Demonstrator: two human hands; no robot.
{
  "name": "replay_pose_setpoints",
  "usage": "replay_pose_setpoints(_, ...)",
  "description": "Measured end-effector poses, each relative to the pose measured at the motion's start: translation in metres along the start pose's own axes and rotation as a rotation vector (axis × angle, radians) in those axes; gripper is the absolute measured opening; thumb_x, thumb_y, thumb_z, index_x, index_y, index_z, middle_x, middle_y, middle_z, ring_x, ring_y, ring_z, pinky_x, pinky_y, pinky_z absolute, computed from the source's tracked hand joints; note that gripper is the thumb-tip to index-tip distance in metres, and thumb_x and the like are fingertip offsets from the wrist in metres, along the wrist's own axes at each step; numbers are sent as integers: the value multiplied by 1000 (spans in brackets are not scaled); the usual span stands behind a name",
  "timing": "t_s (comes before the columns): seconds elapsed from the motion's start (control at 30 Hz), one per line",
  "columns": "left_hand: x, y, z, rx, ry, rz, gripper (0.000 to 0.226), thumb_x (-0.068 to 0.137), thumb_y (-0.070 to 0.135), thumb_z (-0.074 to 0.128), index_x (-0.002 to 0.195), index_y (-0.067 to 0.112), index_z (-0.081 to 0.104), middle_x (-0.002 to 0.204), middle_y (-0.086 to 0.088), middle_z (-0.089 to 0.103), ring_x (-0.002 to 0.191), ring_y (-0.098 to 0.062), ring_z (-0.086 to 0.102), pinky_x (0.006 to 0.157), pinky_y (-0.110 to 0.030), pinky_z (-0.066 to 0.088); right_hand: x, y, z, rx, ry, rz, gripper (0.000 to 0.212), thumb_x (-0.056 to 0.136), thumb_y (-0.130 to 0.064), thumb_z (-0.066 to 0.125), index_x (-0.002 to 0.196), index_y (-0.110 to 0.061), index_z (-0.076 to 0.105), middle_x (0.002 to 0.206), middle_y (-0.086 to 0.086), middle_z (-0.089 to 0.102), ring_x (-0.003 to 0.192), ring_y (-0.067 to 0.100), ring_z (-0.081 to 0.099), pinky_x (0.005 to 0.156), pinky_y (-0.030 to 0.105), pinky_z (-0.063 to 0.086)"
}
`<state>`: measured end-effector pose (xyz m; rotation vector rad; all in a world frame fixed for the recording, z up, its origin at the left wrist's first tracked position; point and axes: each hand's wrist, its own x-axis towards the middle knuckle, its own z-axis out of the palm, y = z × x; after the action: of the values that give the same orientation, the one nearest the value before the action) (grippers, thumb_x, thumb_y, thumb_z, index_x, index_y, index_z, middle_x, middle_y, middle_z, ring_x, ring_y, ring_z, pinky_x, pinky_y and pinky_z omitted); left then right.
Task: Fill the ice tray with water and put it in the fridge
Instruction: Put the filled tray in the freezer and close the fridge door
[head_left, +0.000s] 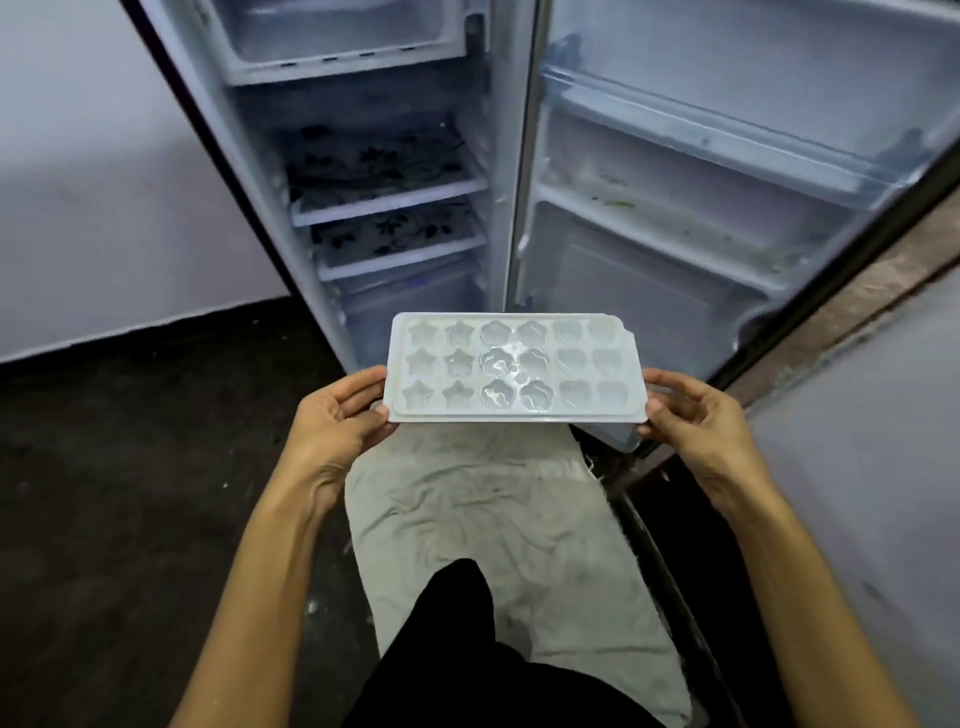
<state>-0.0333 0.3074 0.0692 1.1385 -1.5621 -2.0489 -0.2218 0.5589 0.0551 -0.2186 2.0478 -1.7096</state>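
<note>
My left hand (340, 410) and right hand (691, 410) each pinch one end of one tray (514, 371) — 18 cells, level, held before the open fridge (384, 171). Two patterned shelves (389, 200) visible; one cloth (498, 525) below. Water glints in the middle cells — fill level unclear elsewhere.

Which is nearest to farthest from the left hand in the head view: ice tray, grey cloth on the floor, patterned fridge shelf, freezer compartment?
From the left hand:
1. ice tray, gripped at its left end.
2. grey cloth, on the floor just below and right.
3. patterned fridge shelf, inside the open fridge.
4. freezer compartment, at the fridge's top.
</note>
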Motion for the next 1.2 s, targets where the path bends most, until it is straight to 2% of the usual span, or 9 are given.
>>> replay_pose_setpoints(0.4, 71, 40, -24, -76, 197, -1, 39, 86, -14, 50, 112, 13, 61, 108, -1, 67, 82, -5, 70, 67, -18, 57, 117, -40, 65, -33, -196, -31, 24, 90, 4, 55, 106, -12, 63, 77, -9, 74, 59, 6, 64, 61, 14, 54)
replay_pose_setpoints(0.6, 124, 76, -35, -103, 231, 9, 40, 87, -14, 50, 114, 13, 60, 110, 0, 67, 90, -9, 68, 71, -20, 57, 177, -70, 104, -43, -234, -47, 25, 90, 0, 57, 108, -16, 64, 94, 3, 71, 72, 22, 63, 63, 14, 55)
replay_pose_setpoints(0.77, 168, 104, -41, -87, 250, 10, 40, 87, -14, 50, 116, 12, 60, 110, 1, 67, 96, -9, 66, 72, -20, 57, 221, -90, 132, -40, -248, -54, 25, 90, 1, 56, 104, -17, 65, 81, -7, 74, 65, 6, 67, 65, 15, 56)
replay_pose_setpoints(0.87, 191, 117, -43, -92, 269, 0, 40, 86, -13, 51, 117, 11, 60, 109, 2, 67, 92, -8, 68, 69, -19, 57, 243, -104, 146, -36, -273, -67, 26, 90, 2, 55, 99, -20, 65, 89, -2, 72, 68, 4, 67, 64, 14, 55)
replay_pose_setpoints(0.97, 213, 130, -46, -102, 281, 3, 40, 87, -12, 51, 119, 11, 60, 109, 1, 68, 92, -8, 68, 69, -19, 57, 266, -114, 158, -32, -290, -90, 27, 91, 1, 55, 96, -22, 66, 81, -7, 75, 67, 4, 66, 63, 14, 55)
replay_pose_setpoints(1.03, 225, 139, -48, -123, 282, 12, 40, 87, -12, 51, 119, 11, 60, 111, 0, 68, 95, -10, 68, 70, -20, 58, 278, -123, 164, -4, -309, -107, 15, 83, -15, 68, 97, -22, 67, 85, -9, 75, 68, 3, 67, 64, 14, 55)
replay_pose_setpoints(1.1, 242, 150, -49, -137, 289, 27, 40, 87, -11, 51, 118, 12, 60, 111, -1, 69, 97, -12, 68, 72, -21, 58, 297, -135, 170, 5, -346, -151, 58, 54, -55, 82, 99, -21, 68, 89, -5, 76, 70, 5, 69, 66, 16, 56)
replay_pose_setpoints(1.13, 249, 156, -49, -147, 289, 35, 39, 87, -10, 51, 117, 12, 60, 110, -1, 70, 97, -13, 68, 72, -22, 58, 306, -141, 173, -7, -340, -168, 80, 38, -68, 82, 101, -21, 69, 89, -5, 76, 70, 7, 69, 66, 16, 56)
replay_pose_setpoints(1.2, 264, 167, -51, -169, 285, 57, 38, 86, -10, 51, 115, 12, 61, 108, -1, 71, 95, -12, 69, 73, -23, 58, 322, -153, 179, 1, -338, -188, 95, 25, -74, 80, 103, -21, 69, 89, -4, 76, 70, 9, 69, 65, 16, 55)
